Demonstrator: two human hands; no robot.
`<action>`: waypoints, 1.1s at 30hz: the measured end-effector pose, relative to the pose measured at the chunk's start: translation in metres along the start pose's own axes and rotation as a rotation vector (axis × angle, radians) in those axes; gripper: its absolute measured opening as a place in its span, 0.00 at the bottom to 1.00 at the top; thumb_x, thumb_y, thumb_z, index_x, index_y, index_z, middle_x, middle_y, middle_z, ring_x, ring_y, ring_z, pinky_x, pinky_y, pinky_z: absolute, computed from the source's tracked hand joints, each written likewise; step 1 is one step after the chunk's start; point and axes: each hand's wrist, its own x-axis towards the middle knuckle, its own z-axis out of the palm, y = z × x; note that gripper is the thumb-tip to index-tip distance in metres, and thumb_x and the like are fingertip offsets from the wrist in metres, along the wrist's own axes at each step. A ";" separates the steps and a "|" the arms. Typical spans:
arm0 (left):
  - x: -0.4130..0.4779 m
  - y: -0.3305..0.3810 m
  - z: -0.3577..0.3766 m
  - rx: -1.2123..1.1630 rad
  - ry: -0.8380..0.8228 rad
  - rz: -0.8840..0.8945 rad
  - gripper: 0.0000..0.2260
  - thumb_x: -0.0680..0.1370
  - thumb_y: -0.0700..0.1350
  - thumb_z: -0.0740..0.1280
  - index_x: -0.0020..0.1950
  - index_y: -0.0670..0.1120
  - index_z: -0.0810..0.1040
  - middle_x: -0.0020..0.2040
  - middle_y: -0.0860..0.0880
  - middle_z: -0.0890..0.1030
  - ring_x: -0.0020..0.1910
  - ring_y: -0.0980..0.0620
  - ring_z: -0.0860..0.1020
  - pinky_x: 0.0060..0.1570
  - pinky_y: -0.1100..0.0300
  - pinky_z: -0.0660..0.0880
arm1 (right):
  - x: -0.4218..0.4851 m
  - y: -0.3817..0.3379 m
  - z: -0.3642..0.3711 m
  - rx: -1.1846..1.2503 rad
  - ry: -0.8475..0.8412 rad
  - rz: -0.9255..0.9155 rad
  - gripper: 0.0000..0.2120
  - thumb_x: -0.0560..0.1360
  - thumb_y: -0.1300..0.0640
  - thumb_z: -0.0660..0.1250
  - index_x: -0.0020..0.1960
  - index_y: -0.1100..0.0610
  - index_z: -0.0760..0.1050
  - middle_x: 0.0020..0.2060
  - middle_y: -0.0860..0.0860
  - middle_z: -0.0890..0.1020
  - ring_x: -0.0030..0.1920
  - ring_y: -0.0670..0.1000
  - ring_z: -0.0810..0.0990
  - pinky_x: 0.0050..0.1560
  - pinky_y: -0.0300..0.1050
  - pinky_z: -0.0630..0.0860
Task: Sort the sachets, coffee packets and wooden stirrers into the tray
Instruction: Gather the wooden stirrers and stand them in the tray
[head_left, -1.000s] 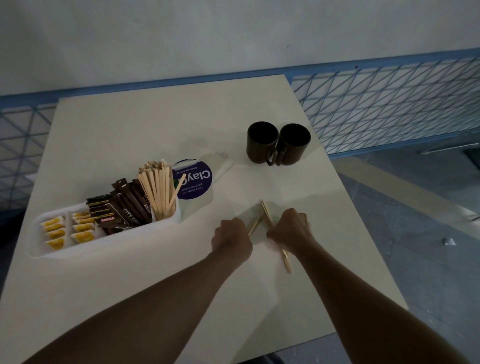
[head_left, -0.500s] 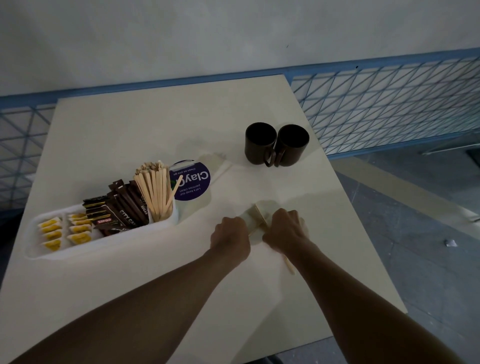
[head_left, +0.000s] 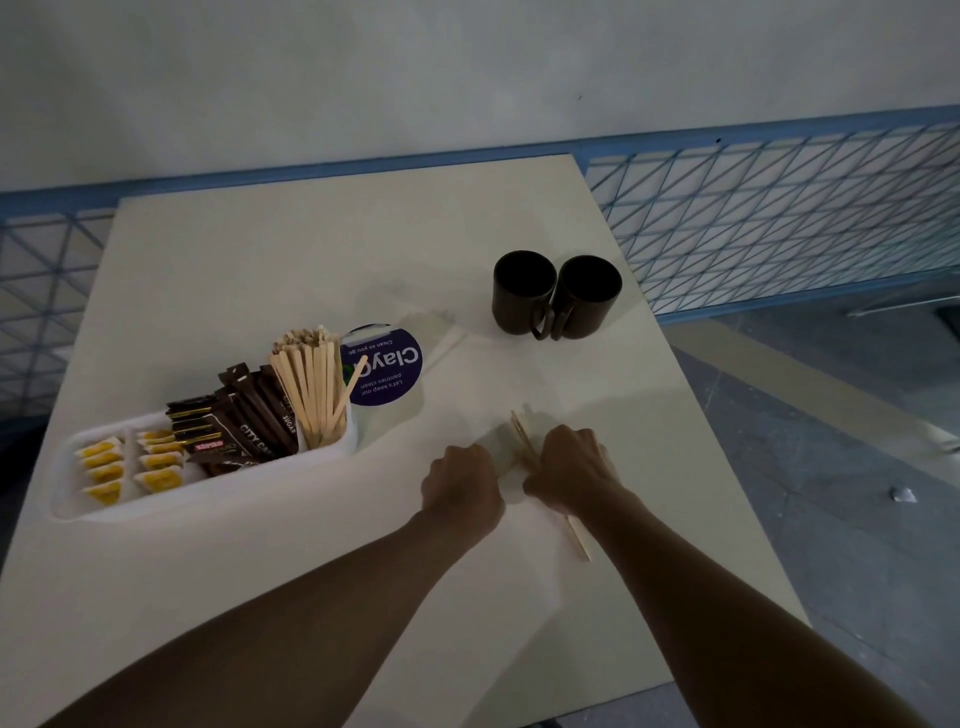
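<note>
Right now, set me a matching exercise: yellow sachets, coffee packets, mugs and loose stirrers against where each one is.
Things:
1 yellow sachets
2 coffee packets
3 mugs
4 loose stirrers

Places:
A far side of the table, outside the tray
B tray's left end
C held in the right hand
D tray's middle

Pairs: 1-B, 2-D, 3-A, 4-C

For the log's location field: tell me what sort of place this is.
Probably an office pantry or coffee corner: a tray of sachets, coffee packets and wooden stirrers, two mugs, and a sticker reading "Let's keep our pantries clean".
</note>
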 end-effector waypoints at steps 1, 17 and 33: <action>0.000 0.000 0.000 0.003 0.002 -0.001 0.17 0.75 0.45 0.71 0.62 0.41 0.75 0.58 0.43 0.78 0.57 0.43 0.77 0.53 0.54 0.76 | 0.001 0.001 0.001 0.014 -0.002 0.001 0.12 0.65 0.56 0.74 0.42 0.57 0.72 0.42 0.55 0.78 0.43 0.58 0.81 0.37 0.44 0.74; 0.016 -0.011 -0.017 -0.152 -0.047 0.043 0.10 0.75 0.40 0.64 0.55 0.39 0.78 0.53 0.40 0.81 0.52 0.40 0.80 0.44 0.55 0.76 | 0.002 0.017 -0.018 0.129 0.014 0.061 0.05 0.72 0.58 0.63 0.38 0.56 0.74 0.39 0.56 0.78 0.36 0.52 0.76 0.28 0.41 0.65; 0.003 0.003 0.007 -0.139 -0.087 0.097 0.20 0.80 0.42 0.62 0.71 0.40 0.65 0.63 0.40 0.72 0.61 0.41 0.75 0.58 0.54 0.73 | -0.023 0.028 -0.012 0.056 -0.094 -0.001 0.06 0.76 0.62 0.56 0.52 0.56 0.65 0.50 0.58 0.76 0.46 0.59 0.74 0.43 0.49 0.69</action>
